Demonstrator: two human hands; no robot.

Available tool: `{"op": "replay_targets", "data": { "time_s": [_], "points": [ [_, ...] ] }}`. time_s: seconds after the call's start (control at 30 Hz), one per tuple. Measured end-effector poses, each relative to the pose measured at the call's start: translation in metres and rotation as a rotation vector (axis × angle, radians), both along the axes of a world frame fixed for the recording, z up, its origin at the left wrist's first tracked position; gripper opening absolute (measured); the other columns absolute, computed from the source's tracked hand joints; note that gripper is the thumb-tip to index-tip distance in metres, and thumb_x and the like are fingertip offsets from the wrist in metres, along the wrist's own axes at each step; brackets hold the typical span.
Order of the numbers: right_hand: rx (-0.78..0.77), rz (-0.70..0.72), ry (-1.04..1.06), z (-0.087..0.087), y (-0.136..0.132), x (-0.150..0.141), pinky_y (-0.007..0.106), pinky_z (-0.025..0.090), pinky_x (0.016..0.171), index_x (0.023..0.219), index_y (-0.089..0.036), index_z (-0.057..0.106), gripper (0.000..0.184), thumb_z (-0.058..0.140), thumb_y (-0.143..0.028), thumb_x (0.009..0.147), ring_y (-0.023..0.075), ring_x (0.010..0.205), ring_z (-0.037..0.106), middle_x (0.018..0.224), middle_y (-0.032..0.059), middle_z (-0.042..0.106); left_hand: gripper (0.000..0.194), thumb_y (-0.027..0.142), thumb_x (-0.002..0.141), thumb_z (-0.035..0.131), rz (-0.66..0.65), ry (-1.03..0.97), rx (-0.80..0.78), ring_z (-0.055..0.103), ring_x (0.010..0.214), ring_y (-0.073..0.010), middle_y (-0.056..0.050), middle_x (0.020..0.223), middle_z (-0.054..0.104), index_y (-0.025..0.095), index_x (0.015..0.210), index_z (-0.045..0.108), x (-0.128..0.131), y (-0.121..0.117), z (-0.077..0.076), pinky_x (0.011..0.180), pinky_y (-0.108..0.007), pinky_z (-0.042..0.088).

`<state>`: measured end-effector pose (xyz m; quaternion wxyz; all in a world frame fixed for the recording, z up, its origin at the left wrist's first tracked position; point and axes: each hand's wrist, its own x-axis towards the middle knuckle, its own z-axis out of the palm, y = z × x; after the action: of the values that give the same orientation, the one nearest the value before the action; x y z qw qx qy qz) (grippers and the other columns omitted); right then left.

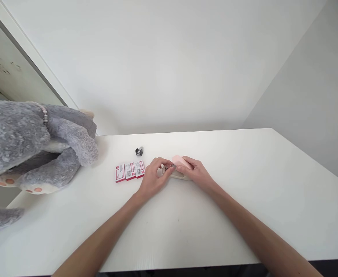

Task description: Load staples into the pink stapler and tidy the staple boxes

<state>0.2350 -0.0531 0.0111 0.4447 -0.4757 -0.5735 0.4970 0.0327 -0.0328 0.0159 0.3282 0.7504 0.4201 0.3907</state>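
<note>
A stapler with a pink upper part (179, 161) and a beige base (180, 176) lies on the table between my hands. My right hand (196, 171) is closed around its right end, with the thumb along the pink part. My left hand (156, 174) is at the other end, thumb and index finger pinched on a small dark metal piece (173, 165); its exact shape is too small to make out. Left of my left hand lie several flat red-and-white boxes (130, 170) in a row. The fingers cover much of the stapler.
A small black-and-silver staple remover (139, 151) lies behind the boxes. A large grey plush toy (67, 134) sits at the left of the white table (243, 161). A white wall (163, 69) rises along the table's back edge.
</note>
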Motion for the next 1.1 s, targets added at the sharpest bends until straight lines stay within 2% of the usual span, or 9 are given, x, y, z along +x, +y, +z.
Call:
{"op": "replay_targets", "data": {
  "time_s": [0.3,0.53,0.77,0.93,1.1],
  "points": [
    [-0.001,0.006,0.025,-0.0006,-0.0004,0.0006,0.031,0.04,0.073,0.088,-0.023,0.067,0.031,0.072,-0.053,0.088,0.0193,0.087,0.054,0.098,0.0009,0.066,0.016,0.04,0.1,0.063,-0.013,0.029,0.014,0.061,0.094,-0.02,-0.002,0.097,0.07,0.024,0.1,0.065,-0.0002,0.0017,-0.004,0.084,-0.033,0.043],
    [0.001,0.001,0.027,0.0009,-0.0016,0.0006,0.032,0.042,0.076,0.093,-0.024,0.07,0.031,0.071,-0.054,0.088,0.0204,0.087,0.055,0.093,0.0007,0.065,0.021,0.044,0.1,0.062,-0.023,0.036,-0.021,0.062,0.098,-0.0209,-0.003,0.101,0.071,0.024,0.102,0.065,-0.0008,0.0025,-0.0058,0.089,-0.034,0.043],
    [-0.013,-0.01,0.023,0.0004,-0.0021,0.0005,0.031,0.041,0.074,0.098,-0.024,0.07,0.033,0.071,-0.056,0.088,0.0205,0.088,0.055,0.102,0.0022,0.067,0.023,0.047,0.101,0.06,-0.022,0.083,-0.048,0.063,0.101,-0.0207,-0.002,0.105,0.071,0.024,0.105,0.065,-0.0022,0.003,-0.0078,0.091,-0.036,0.046],
    [-0.026,-0.035,0.038,0.0003,-0.0022,0.0018,0.032,0.042,0.076,0.109,-0.027,0.072,0.037,0.069,-0.058,0.09,0.0199,0.084,0.054,0.099,0.0022,0.066,0.025,0.048,0.1,0.06,-0.033,0.127,-0.075,0.064,0.1,-0.0208,-0.002,0.104,0.072,0.024,0.103,0.066,-0.0027,0.0025,-0.0079,0.091,-0.037,0.048],
    [-0.04,-0.038,0.052,0.0007,-0.0015,0.0028,0.032,0.043,0.073,0.109,-0.028,0.073,0.037,0.069,-0.059,0.09,0.0182,0.078,0.051,0.093,0.0011,0.063,0.027,0.05,0.099,0.06,-0.025,0.151,-0.07,0.064,0.099,-0.021,-0.003,0.105,0.072,0.025,0.104,0.067,-0.0032,0.003,-0.0096,0.09,-0.038,0.05]
  ]
}}
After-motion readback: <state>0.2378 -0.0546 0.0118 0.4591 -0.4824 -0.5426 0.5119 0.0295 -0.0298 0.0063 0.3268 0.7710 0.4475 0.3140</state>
